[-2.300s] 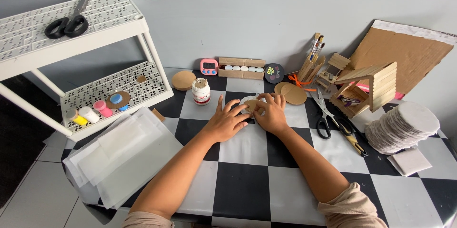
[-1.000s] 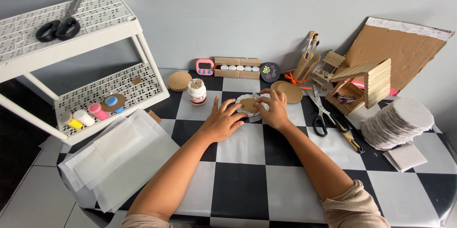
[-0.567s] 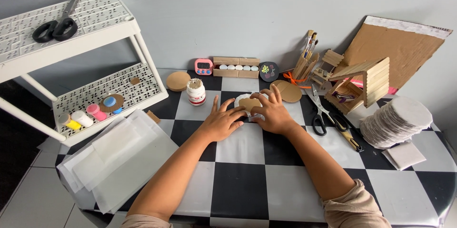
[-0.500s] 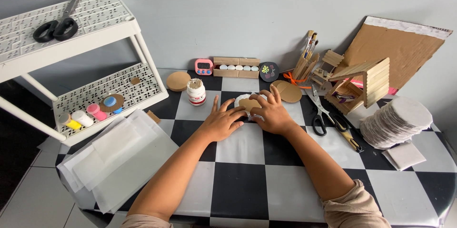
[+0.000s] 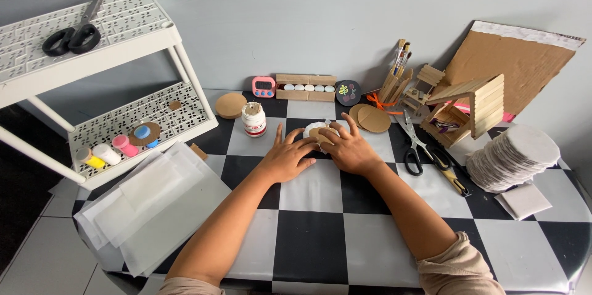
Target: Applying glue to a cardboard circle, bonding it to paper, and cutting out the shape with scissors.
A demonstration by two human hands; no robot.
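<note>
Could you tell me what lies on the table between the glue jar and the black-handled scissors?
In the head view, both hands lie there: left hand and right hand, pressing a small round piece between glue jar and scissors.

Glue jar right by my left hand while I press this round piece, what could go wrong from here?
1. The glue jar stands open near your left hand; a sideways move might tip it onto the checkered table.
2. Both hands press the small round piece; wet glue, if there is any, could stick to your fingers.
3. The scissors lie close to your right hand, so reach carefully.
</note>
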